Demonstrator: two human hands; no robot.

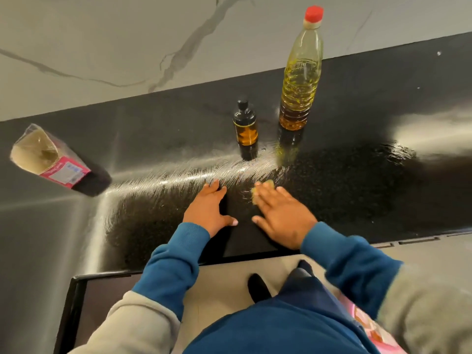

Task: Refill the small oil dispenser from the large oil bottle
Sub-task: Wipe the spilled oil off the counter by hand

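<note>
Right hand (283, 215) flat, pressing yellow sponge (263, 189); left hand (208, 209) flat on counter (357, 175).

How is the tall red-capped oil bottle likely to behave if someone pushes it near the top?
The large oil bottle looks tall and narrow, so it may tip rather than slide. Its oil sits mostly low, which probably steadies it somewhat. The wet-looking countertop could let its base slip.

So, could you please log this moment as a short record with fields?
surface: glossy black countertop
dispenser: small amber oil dispenser with black cap, upright, capped
bottle: large clear plastic oil bottle with red cap, upright, capped, right of dispenser
left hand: flat on countertop
right hand: pressing a small yellowish sponge
</note>
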